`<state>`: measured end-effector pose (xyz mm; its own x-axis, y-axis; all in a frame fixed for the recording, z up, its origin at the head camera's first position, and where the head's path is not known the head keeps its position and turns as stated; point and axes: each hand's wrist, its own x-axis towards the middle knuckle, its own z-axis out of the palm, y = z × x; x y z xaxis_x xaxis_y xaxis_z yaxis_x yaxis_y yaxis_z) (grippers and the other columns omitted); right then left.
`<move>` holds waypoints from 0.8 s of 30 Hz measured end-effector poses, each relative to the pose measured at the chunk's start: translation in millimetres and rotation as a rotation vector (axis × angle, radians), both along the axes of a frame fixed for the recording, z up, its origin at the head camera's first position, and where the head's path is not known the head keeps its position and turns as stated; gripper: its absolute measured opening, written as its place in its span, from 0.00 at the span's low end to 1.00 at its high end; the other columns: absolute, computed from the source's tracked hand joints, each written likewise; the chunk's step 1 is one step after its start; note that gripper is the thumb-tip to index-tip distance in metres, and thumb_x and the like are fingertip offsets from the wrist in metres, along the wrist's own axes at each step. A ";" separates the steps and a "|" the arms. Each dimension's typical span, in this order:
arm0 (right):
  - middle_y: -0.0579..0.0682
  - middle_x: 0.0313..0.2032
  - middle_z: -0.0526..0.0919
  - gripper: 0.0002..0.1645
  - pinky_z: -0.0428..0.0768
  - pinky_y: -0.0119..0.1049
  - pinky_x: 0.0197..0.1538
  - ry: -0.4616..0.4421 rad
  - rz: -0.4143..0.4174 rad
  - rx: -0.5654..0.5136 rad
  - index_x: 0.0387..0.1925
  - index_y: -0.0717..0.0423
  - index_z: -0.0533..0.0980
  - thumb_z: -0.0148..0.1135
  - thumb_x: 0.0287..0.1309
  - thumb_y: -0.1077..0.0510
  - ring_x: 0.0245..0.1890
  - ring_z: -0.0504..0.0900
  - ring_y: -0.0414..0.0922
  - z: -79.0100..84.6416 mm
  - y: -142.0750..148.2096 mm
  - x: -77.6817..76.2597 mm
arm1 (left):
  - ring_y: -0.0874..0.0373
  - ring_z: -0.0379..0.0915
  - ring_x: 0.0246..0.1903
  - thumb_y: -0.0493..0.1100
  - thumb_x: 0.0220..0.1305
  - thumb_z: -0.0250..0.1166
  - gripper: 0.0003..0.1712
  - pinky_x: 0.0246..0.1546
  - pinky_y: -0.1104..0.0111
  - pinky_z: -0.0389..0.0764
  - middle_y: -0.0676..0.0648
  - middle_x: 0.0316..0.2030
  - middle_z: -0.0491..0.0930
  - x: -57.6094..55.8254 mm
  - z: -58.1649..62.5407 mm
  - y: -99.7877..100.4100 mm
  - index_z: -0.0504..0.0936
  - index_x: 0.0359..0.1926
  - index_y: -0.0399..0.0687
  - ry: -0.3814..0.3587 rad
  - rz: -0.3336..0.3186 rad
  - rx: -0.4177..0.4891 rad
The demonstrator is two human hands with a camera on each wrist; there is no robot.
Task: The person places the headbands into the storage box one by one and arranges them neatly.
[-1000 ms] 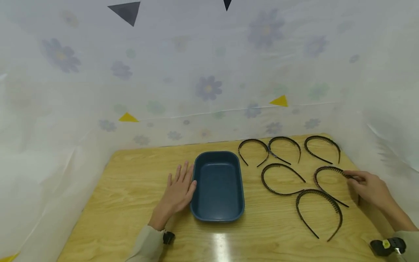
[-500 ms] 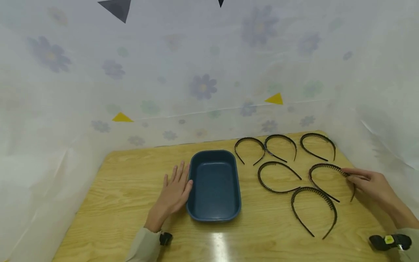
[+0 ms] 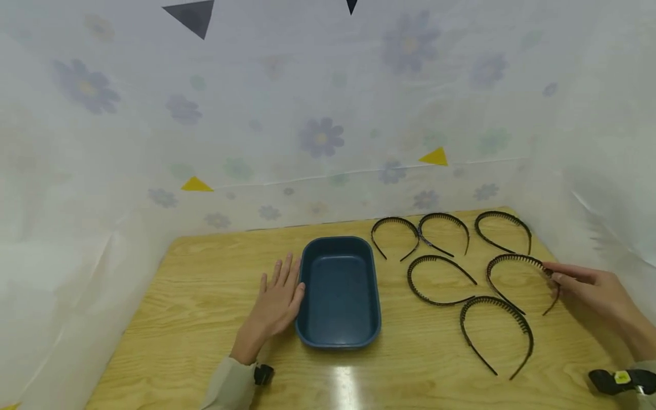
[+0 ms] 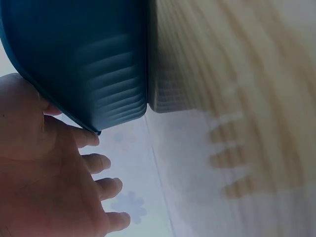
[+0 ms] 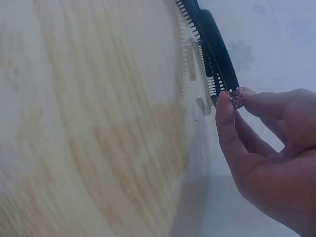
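My right hand (image 3: 597,287) pinches one side of a black toothed headband (image 3: 514,256) between thumb and fingertips. In the right wrist view, a cluster of sparkly stones (image 5: 236,98) sits on the band right at the fingertips. My left hand (image 3: 274,304) lies along the left side of a dark blue rectangular tray (image 3: 339,345), fingers straight and thumb at the rim. From the left wrist, the tray's ribbed wall (image 4: 106,94) shows beside the spread fingers. Just in front of the pinched band lies another black headband (image 3: 530,341) on the table.
Several more black headbands lie on the wooden table (image 3: 205,319), including one (image 3: 417,287) right of the tray and one (image 3: 504,213) at the back right corner. White flowered sheeting (image 3: 287,85) encloses the table at the back and sides.
My right hand has gripped the headband; the band has shifted back slightly, its legs drawn away from the front headband. The left hand and tray stay together.
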<state>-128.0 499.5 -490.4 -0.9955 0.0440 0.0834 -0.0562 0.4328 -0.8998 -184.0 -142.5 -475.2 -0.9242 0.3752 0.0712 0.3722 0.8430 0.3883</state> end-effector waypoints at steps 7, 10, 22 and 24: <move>0.36 0.42 0.89 0.21 0.86 0.32 0.39 -0.013 -0.003 -0.161 0.59 0.45 0.83 0.60 0.72 0.66 0.36 0.89 0.36 1.8 5.3 1.1 | 0.36 0.36 0.79 0.49 0.83 0.41 0.35 0.72 0.33 0.40 0.38 0.81 0.39 5.8 2.8 7.0 0.45 0.83 0.43 -0.015 0.026 0.004; 0.35 0.41 0.89 0.22 0.85 0.29 0.40 0.016 -0.007 -0.135 0.61 0.46 0.83 0.59 0.72 0.67 0.36 0.88 0.35 4.3 3.2 2.2 | 0.38 0.35 0.79 0.48 0.83 0.41 0.35 0.73 0.34 0.40 0.39 0.81 0.38 8.2 5.0 9.6 0.45 0.83 0.43 -0.021 0.044 0.002; 0.36 0.50 0.87 0.24 0.85 0.32 0.41 0.114 0.055 -0.295 0.66 0.61 0.77 0.56 0.71 0.72 0.38 0.89 0.40 8.8 -8.7 -2.5 | 0.36 0.35 0.79 0.50 0.83 0.40 0.35 0.72 0.34 0.39 0.37 0.81 0.38 10.6 2.7 9.6 0.46 0.82 0.41 -0.012 0.047 0.030; 0.39 0.50 0.88 0.24 0.85 0.33 0.41 0.129 0.055 -0.329 0.66 0.63 0.76 0.56 0.71 0.73 0.36 0.89 0.42 9.7 -13.2 -3.4 | 0.37 0.34 0.79 0.50 0.83 0.40 0.35 0.73 0.35 0.40 0.37 0.81 0.38 10.7 2.3 9.3 0.45 0.82 0.42 -0.014 0.051 0.008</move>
